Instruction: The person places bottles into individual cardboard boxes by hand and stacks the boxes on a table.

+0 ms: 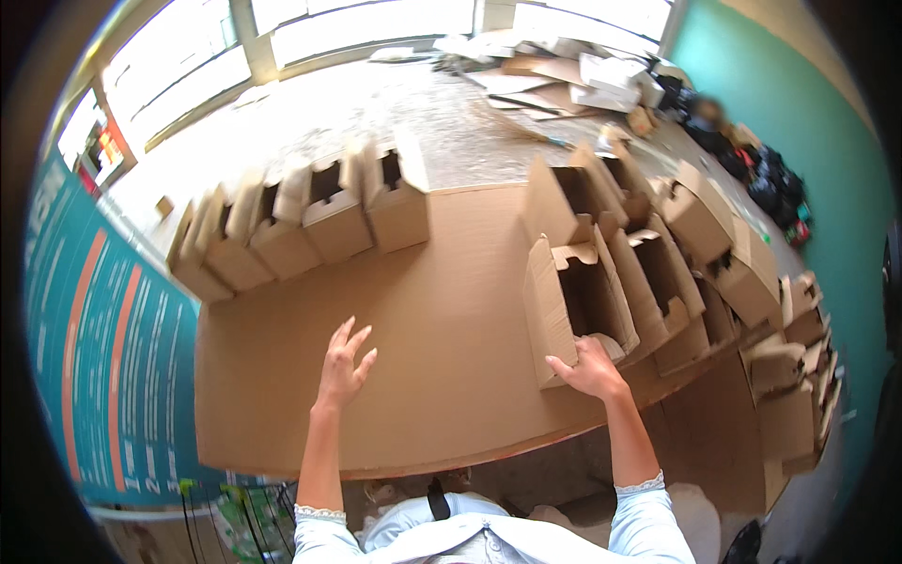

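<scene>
My right hand (593, 368) grips the near edge of an open cardboard box (548, 315) at the right of the table, its thumb outside and its fingers reaching over the rim. Dark inside, that box stands upright with its top flaps raised. Over the bare middle-left of the table my left hand (344, 364) hovers with fingers spread, holding nothing. Beside and behind the gripped box, several similar open boxes (658, 282) stand close together. Another row of open boxes (324, 226) lines the far left of the table.
Brown cardboard covers the table (423, 357). More boxes (789, 404) are piled beyond its right edge. A teal printed panel (113, 348) stands at the left. Flattened cardboard (554, 85), a broom (526, 132) and black bags (775, 183) lie on the floor behind.
</scene>
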Motion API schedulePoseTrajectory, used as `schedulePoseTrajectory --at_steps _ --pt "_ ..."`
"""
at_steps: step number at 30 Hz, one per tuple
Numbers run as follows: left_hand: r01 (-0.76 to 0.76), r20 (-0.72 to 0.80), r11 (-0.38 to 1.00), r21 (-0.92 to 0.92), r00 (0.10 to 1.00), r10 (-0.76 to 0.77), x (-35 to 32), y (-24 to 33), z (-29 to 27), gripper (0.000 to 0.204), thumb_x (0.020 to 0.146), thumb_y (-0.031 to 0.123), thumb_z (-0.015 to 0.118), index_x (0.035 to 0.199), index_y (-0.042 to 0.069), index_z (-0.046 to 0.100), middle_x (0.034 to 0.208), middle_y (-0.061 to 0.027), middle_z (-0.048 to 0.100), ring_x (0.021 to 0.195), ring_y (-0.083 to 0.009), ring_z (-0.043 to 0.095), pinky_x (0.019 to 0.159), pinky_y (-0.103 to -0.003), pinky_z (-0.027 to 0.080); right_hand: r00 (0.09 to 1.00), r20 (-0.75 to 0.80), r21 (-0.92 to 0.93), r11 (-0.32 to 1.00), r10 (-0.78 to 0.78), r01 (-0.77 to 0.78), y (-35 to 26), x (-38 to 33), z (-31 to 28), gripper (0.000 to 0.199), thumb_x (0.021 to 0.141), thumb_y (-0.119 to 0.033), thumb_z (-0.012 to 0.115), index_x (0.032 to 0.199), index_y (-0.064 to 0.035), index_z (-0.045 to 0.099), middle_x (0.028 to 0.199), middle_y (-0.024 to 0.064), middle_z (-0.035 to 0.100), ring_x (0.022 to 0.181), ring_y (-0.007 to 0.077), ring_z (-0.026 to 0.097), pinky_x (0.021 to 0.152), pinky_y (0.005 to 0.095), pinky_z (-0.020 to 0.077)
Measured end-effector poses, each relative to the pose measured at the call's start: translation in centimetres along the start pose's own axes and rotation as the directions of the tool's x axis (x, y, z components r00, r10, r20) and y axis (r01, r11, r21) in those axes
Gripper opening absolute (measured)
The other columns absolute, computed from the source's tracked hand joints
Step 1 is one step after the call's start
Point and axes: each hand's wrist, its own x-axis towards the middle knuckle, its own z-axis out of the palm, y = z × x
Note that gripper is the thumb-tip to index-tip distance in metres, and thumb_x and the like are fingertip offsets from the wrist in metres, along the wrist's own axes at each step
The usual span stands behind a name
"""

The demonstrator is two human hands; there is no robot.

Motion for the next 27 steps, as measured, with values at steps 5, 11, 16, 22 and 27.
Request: schedulePoseTrajectory --at_steps 5,11,16,22,27 --pt "0.246 -0.159 0.967 0.069 0.960 -0.232 -12.1 -5.6 -8.9 0.040 0.089 0.020 0.066 0.124 0.001 0.063 0.137 -0.0240 0.055 0.126 -0.0402 0.053 0.107 -0.046 0.042 0.893 -0.057 -0.078 0.894 -0.446 0.442 -3.2 -0.9 8.2 0.066 0.084 -0.036 0.075 0.130 0.0055 0.053 0.133 0.0210 0.055 0.126 0.0338 0.049 0.105 0.0406 0.0420" --pt "0.491 -0.438 0.863 0.124 0.807 -0.396 -27.1 -13.8 -17.6 0.038 0.090 0.016 0.063 0.120 -0.006 0.063 0.129 -0.0249 0.060 0.120 -0.0400 0.056 0.105 -0.044 0.043 0.548 0.206 0.121 0.577 -0.811 0.808 -18.3 -3.4 16.4 0.030 0.077 -0.016 0.077 0.104 -0.0079 0.066 0.109 0.0110 0.052 0.105 0.0285 0.052 0.093 0.0386 0.0462" --pt "0.692 -0.588 0.714 0.104 0.623 -0.517 -40.9 -21.8 -22.6 0.031 0.088 0.010 0.063 0.115 -0.005 0.065 0.120 -0.0226 0.065 0.111 -0.0371 0.062 0.098 -0.043 0.047 0.345 0.101 0.090 0.354 -0.933 0.931 -26.3 -5.1 24.1 0.024 0.070 -0.012 0.079 0.092 -0.0074 0.070 0.093 0.0098 0.048 0.090 0.0277 0.050 0.077 0.0389 0.0471" --pt "0.929 -0.468 0.340 -0.149 0.237 -0.851 -61.5 -35.7 -20.4 0.038 0.080 0.014 0.073 0.115 0.001 0.067 0.114 -0.0178 0.068 0.099 -0.0305 0.066 0.086 -0.039 0.051 0.349 0.217 0.038 0.366 -0.912 0.930 -31.1 -7.1 28.2 0.016 0.071 -0.009 0.079 0.083 -0.0033 0.070 0.088 0.0099 0.053 0.085 0.0274 0.053 0.070 0.0391 0.0483" --pt "0.944 -0.304 0.328 -0.022 0.307 -0.902 -65.4 -42.9 -13.9 0.057 0.072 0.017 0.082 0.124 0.004 0.062 0.119 -0.0190 0.066 0.113 -0.0366 0.061 0.099 -0.044 0.047 0.482 0.329 -0.119 0.471 -0.812 0.874 -32.3 -9.6 26.0 0.017 0.070 -0.007 0.077 0.085 -0.0032 0.070 0.093 0.0103 0.055 0.090 0.0278 0.055 0.075 0.0397 0.0499"
